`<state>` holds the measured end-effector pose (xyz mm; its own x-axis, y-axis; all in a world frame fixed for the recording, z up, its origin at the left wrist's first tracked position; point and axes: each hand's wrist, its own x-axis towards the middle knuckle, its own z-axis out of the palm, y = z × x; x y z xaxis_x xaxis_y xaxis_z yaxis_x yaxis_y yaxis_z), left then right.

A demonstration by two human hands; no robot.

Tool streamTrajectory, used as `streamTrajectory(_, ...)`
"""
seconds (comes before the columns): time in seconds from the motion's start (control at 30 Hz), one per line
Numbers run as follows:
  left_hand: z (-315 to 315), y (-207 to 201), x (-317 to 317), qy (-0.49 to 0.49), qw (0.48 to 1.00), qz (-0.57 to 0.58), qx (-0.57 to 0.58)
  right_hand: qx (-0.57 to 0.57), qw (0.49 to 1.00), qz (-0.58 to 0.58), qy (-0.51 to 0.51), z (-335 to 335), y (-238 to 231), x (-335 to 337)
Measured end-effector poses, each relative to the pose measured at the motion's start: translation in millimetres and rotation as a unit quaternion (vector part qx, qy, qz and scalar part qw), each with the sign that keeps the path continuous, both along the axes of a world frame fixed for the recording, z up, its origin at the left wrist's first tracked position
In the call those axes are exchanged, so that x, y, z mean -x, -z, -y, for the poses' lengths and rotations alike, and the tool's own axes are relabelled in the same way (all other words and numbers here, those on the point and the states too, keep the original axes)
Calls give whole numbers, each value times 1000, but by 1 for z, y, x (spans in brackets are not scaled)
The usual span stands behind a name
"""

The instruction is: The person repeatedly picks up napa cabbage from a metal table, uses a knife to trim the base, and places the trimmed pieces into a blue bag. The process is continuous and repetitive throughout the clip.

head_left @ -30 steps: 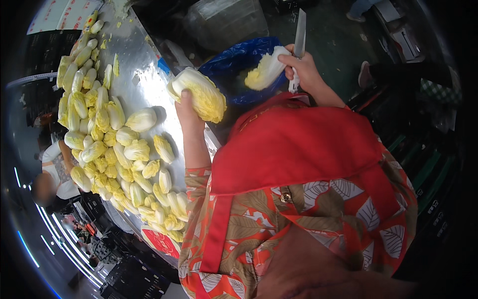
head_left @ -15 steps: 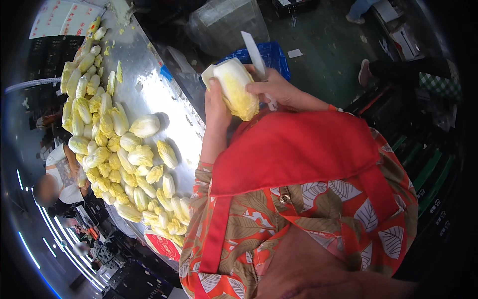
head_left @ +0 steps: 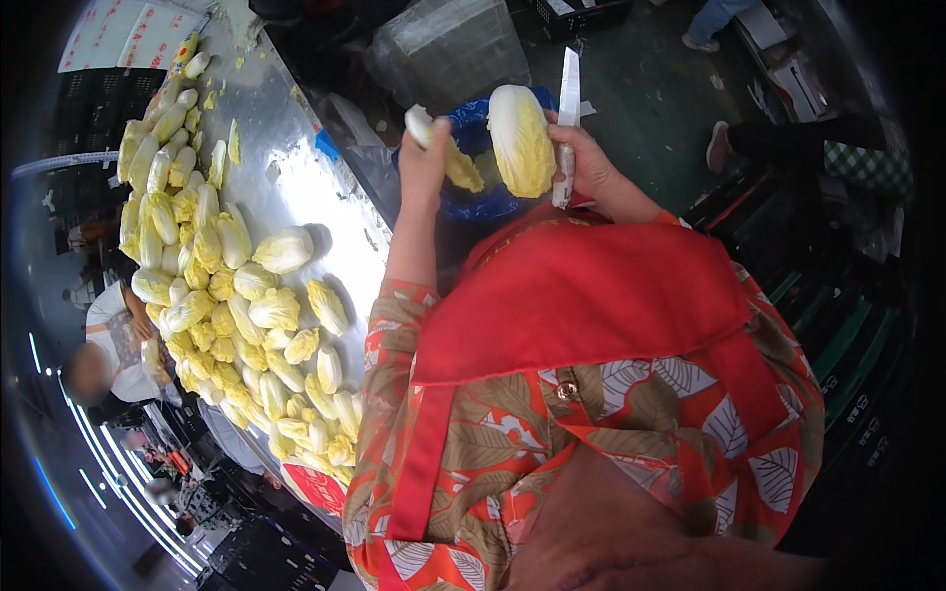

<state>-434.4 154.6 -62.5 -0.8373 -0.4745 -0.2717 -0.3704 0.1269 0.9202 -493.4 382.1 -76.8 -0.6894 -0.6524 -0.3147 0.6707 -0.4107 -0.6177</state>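
- In the head view, the cabbage head (head_left: 521, 141) is an elongated oval, rounded and smooth at its upper end, which is glossy white.
- Broad white ribs run down its length and branch into fine veins; toward the lower end the colour turns pale, then clear yellow, and the leaf surface grows more crinkled.
- Its leaves lie close together, so the whole looks compact and plump.
- It is held up at the right hand (head_left: 588, 163), in front of the blue plastic bag (head_left: 483, 204) as seen from above, off the counter (head_left: 330, 212).
- The right grip is closed around the pale handle of a knife (head_left: 570, 89), with the cabbage head close against it; the fingers behind the cabbage are hidden. The blade points toward the top of the view, beside the cabbage.
- The left grip is closed on a loose leaf (head_left: 463, 171); the left hand (head_left: 425, 160) covers its middle. A thick white end shows above the fingers, a ragged yellow end below, near the bag.
- On the counter, a long pile of cabbages (head_left: 202, 305) shows the same white-and-yellow colouring, some smooth and pale, others frilled and deeper yellow. One plump, mostly white cabbage (head_left: 285, 250) lies at the pile's edge.
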Motion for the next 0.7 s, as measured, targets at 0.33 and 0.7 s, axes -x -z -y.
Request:
streamTrajectory(0.33,-48,-19,-24,87,980,-96,-150,-197,943,-268,-15,18,-34,-15)
streamTrajectory(0.7,-18,-32,-45,11,861,-179,-475,-390,846,-364,6,12,11,15)
